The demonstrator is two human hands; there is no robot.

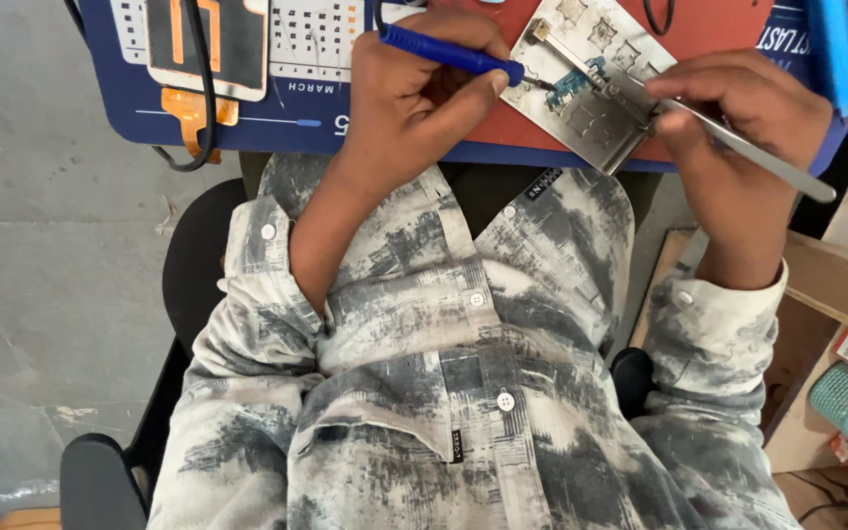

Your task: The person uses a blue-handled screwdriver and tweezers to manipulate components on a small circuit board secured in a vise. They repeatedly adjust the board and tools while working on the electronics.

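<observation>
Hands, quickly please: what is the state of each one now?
Left hand: closed around a blue-handled soldering iron, tip at the small circuit board.
Right hand: closed on metal tweezers.

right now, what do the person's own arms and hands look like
Both hands are bare: the left hand and right hand show no gloves, rings or watch. The arms wear a long-sleeved shirt in a white, grey and black brushstroke print. The left cuff sits pushed up the forearm, the right cuff at the wrist, each with a white button.
</observation>
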